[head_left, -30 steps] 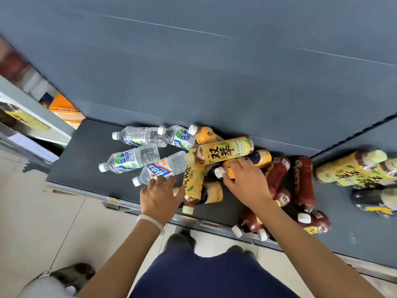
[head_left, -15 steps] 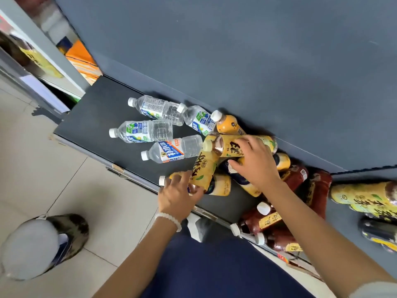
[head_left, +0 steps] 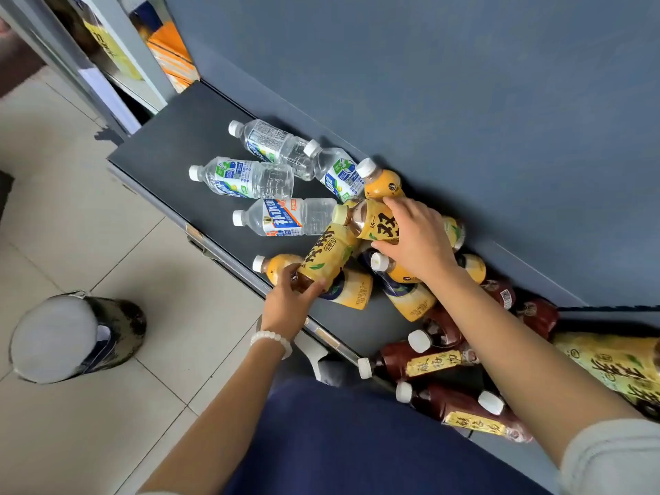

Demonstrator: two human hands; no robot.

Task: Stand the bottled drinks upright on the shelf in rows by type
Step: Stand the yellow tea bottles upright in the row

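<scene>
So far no bottle stands upright on the shelf (head_left: pixel 171 144); our left hand (head_left: pixel 291 301) and right hand (head_left: pixel 416 239) each grip a yellow tea bottle (head_left: pixel 330 253) in the jumbled pile.

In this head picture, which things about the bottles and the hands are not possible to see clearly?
- Head view: the right hand covers most of the yellow tea bottle label.
- The bottle under that hand: only cap and neck show.
- Dark bottle behind the right forearm: cap hidden.
- Large yellow bottle: cut off by the right edge.
- Small label print on the clear water bottles: too small to read.
</scene>
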